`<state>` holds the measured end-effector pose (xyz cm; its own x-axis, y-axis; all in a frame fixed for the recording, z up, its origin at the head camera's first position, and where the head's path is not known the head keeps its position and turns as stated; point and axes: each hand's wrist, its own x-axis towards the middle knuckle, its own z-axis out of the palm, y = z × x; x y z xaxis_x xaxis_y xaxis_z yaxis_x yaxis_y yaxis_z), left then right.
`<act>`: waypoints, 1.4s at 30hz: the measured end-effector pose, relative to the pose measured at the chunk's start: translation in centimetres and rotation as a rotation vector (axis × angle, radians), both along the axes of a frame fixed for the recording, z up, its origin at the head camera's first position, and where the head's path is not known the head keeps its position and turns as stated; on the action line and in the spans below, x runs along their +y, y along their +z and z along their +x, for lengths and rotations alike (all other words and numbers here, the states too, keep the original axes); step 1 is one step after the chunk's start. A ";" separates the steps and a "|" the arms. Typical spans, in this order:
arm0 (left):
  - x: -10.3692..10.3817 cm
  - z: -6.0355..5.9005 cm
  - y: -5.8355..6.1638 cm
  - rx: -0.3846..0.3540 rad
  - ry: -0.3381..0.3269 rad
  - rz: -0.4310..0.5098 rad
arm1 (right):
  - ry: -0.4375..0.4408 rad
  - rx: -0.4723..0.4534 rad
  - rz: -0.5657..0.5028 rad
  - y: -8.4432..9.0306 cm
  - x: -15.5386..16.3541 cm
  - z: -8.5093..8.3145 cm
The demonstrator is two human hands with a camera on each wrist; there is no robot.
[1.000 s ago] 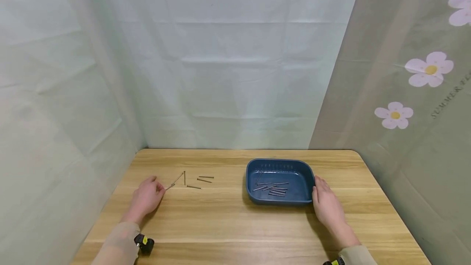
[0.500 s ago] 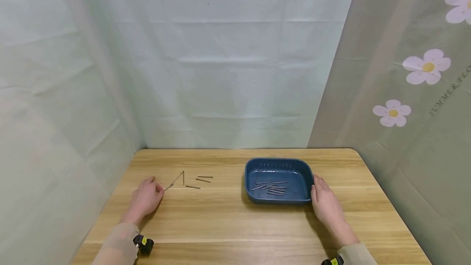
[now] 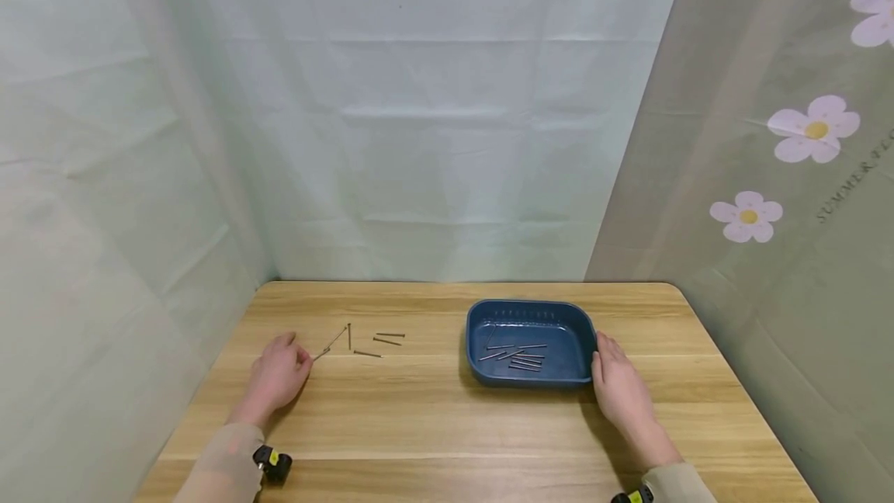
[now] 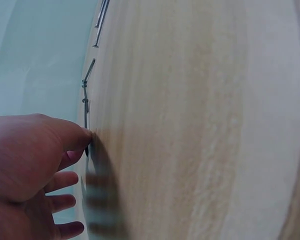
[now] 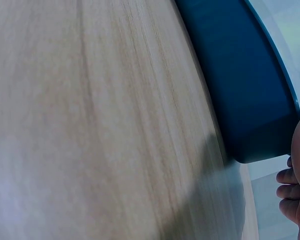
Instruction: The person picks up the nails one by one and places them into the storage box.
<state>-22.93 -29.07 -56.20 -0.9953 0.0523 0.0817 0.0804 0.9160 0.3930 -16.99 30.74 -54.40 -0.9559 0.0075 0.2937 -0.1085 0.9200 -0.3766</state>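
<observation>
My left hand lies on the wooden table at the left, its thumb and forefinger pinching the near end of a thin nail. In the left wrist view the thumb of that hand presses on the nail at the table's surface. Several more loose nails lie just beyond it. My right hand rests flat with straight fingers against the right wall of a blue tray. Several nails lie inside the tray.
Pale cloth walls close in the table at the back and left, and a flowered curtain hangs at the right. The right wrist view shows the tray's outer wall and bare wood beside it.
</observation>
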 end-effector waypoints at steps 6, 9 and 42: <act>0.0 0.1 0.1 0.003 -0.002 0.006 | 0.001 0.007 0.004 0.1 -0.1 0.0; -0.1 0.1 0.0 0.003 -0.003 0.006 | -0.004 -0.002 0.007 0.1 -0.1 0.1; 0.4 0.8 -0.4 0.080 -0.043 0.034 | -0.014 -0.003 0.026 0.3 -0.2 0.2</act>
